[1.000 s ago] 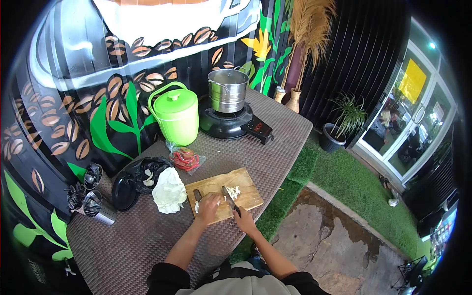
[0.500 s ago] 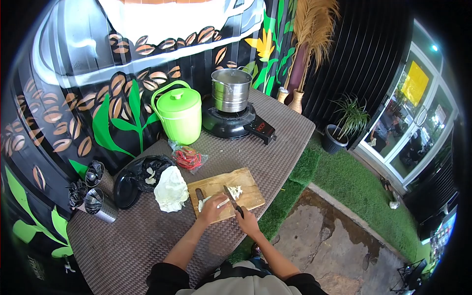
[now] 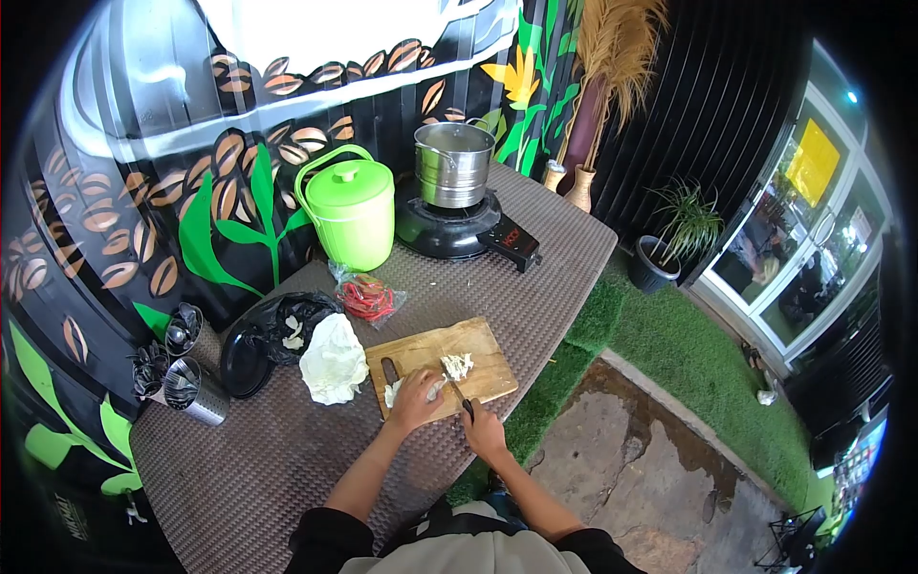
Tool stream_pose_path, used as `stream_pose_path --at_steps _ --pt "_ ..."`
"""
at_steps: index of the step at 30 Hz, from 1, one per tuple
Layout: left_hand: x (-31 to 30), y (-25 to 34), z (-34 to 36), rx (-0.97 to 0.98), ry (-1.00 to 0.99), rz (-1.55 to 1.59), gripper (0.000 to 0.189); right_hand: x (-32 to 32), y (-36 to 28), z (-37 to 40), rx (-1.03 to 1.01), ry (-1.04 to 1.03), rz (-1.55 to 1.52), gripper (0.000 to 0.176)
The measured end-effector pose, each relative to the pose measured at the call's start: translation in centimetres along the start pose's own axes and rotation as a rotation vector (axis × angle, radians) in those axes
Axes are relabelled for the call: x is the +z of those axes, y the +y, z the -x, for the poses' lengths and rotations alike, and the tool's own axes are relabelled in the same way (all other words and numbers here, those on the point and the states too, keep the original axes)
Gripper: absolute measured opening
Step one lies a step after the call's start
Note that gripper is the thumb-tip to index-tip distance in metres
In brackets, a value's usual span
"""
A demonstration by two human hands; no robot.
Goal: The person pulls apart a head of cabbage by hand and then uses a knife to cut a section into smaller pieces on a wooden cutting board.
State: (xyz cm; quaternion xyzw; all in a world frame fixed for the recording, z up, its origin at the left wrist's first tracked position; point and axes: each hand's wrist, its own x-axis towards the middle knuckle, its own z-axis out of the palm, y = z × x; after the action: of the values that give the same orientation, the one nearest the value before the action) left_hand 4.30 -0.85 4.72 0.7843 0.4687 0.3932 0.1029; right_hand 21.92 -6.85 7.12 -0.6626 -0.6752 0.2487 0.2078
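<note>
On a wooden cutting board [image 3: 486, 346] lies a small pile of chopped pale strips [image 3: 457, 365] that look like cabbage. My left hand [image 3: 415, 402] presses a pale cabbage piece [image 3: 435, 388] down on the board, its fingers bent over it. Another bit of cabbage [image 3: 391, 393] shows at the board's left edge. With my right hand [image 3: 485, 432] I grip the black handle of a knife [image 3: 458, 394]; its blade meets the board just right of my left fingers. A large pale cabbage leaf or head [image 3: 333, 362] rests on the table left of the board.
Behind the board lies a bag of red chillies [image 3: 368, 298]. Farther back stand a lime-green lidded bucket [image 3: 352, 215] and a steel pot [image 3: 454, 165] on a black stove [image 3: 442, 230]. Left are a black plastic bag [image 3: 292, 316] and metal cutlery holders [image 3: 198, 390]. The woven-look table [image 3: 277, 469] ends at right.
The knife blade has swung down and left, nearer my left fingers, leaving the chopped pile uncovered. My left hand has shifted slightly on the board. The whole view has tilted a little.
</note>
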Motion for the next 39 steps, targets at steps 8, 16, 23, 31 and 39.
stream_pose_path --at_steps 8,16,23,31,39 --pt "0.2 -0.3 0.1 -0.005 0.009 -0.019 0.018 0.3 0.1 -0.2 -0.024 0.005 -0.035 0.026" --pt "-0.1 -0.1 -0.2 -0.047 0.065 0.048 0.009 1.2 -0.2 -0.4 0.030 -0.068 -0.039 0.028" --pt "-0.1 -0.4 -0.2 -0.089 0.060 0.118 0.009 0.0 -0.5 -3.7 0.021 -0.191 0.014 0.032" --pt "-0.5 -0.2 -0.2 -0.071 0.064 0.104 0.008 0.8 -0.3 -2.6 -0.040 -0.133 0.009 0.032" --pt "-0.5 -0.1 0.1 -0.132 0.079 0.179 0.011 1.4 -2.0 -3.6 0.057 -0.127 0.111 0.031"
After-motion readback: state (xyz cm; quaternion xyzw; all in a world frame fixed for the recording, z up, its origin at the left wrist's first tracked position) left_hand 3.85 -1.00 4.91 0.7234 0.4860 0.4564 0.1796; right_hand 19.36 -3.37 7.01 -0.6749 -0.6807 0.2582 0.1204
